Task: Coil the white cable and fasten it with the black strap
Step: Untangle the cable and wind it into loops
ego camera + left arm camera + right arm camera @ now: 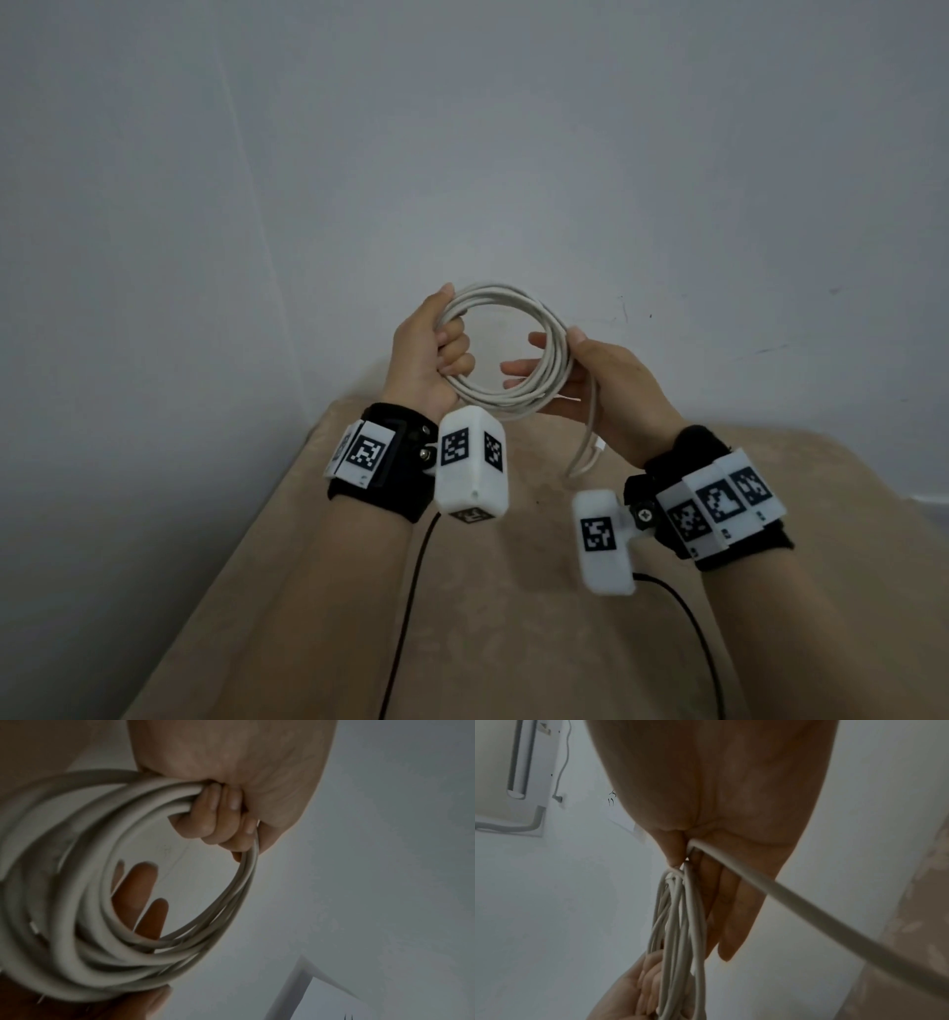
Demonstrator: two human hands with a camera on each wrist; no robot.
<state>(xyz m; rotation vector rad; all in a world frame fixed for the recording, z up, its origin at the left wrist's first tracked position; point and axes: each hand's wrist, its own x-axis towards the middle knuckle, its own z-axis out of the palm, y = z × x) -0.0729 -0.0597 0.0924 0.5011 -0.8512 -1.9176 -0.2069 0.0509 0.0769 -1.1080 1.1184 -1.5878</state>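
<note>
While the left hand [429, 354] grips one side of the cable [506, 349] with its fingers curled through the loops, the right hand [595, 380] steadies the far side — thumb on the outside, straight fingers reaching through the ring. The cable hangs in the air in front of a pale wall, above a beige surface [513, 591], wound into several round turns. One loose tail [588, 442] drops from the right hand toward the wrist.

The step in hand looks like laying in the last of the cable. To do it well, I would keep the left hand tight so the turns stay stacked, feed the tail round at the same width as the other loops, and avoid twisting it, since a stiff cable of this kind probably springs open once the grip eases. The end should finish flush against the bundle, leaving one hand free for the strap.

The black strap shows in no view, so fastening is not yet begun.

No brand or readable writing appears — only black-and-white square code markers on the wristbands [380, 462] and white camera blocks [472, 467]. A few dark marks on the wall are too faint to read.
</note>
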